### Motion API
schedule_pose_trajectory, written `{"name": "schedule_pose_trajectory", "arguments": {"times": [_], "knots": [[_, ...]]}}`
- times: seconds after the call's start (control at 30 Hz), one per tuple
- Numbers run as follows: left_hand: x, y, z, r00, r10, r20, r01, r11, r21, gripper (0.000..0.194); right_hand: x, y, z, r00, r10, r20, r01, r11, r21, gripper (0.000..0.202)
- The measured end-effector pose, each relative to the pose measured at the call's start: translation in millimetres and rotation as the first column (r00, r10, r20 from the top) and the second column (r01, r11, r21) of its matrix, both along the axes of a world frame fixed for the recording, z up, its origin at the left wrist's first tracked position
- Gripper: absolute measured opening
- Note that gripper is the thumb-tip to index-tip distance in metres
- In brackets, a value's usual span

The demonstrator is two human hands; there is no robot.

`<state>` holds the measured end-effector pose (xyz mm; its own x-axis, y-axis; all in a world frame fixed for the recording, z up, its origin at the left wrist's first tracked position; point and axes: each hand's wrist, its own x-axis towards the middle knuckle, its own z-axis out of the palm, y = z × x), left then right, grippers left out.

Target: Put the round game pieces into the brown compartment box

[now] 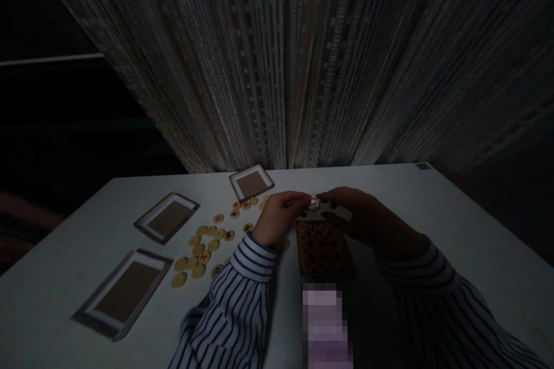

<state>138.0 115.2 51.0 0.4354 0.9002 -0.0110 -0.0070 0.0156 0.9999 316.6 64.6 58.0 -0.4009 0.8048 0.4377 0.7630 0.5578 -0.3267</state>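
A round Chinese chess piece (314, 204) with a mark on its face is pinched in the fingertips of my left hand (276, 218). Facing it from the right is my right hand (367, 218), thumb and fingers apart, its fingertips close to the piece; contact is hard to judge in the dim light. Just below both hands lies a dark box (352, 268) filled with rows of chess pieces. More pale pieces (198, 249) are scattered to the left, some with red or black characters showing. My left hand and sleeve hide part of that scatter.
Three shallow tray-like boxes or lids lie on the white table: one at the back (252, 183), another at the left (168, 218), the third at the front left (123, 294). A string curtain (277, 69) hangs behind the table. A pixelated patch covers the bottom middle.
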Motion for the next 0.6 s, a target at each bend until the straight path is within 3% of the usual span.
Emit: {"name": "schedule_pose_trajectory", "arguments": {"times": [0.4,0.6], "knots": [[-0.6,1.9,-7.9,0.997,-0.071,0.027,0.073,0.996,-0.047,0.015,-7.4,0.0,-2.6,0.999,-0.026,0.029,0.027,0.999,-0.033,0.027],[-2.4,0.8,-3.7,0.996,-0.078,0.031,0.079,0.995,-0.058,0.013,-9.4,-0.5,0.2,0.999,-0.047,0.004,0.047,0.999,0.008,0.019]]}}
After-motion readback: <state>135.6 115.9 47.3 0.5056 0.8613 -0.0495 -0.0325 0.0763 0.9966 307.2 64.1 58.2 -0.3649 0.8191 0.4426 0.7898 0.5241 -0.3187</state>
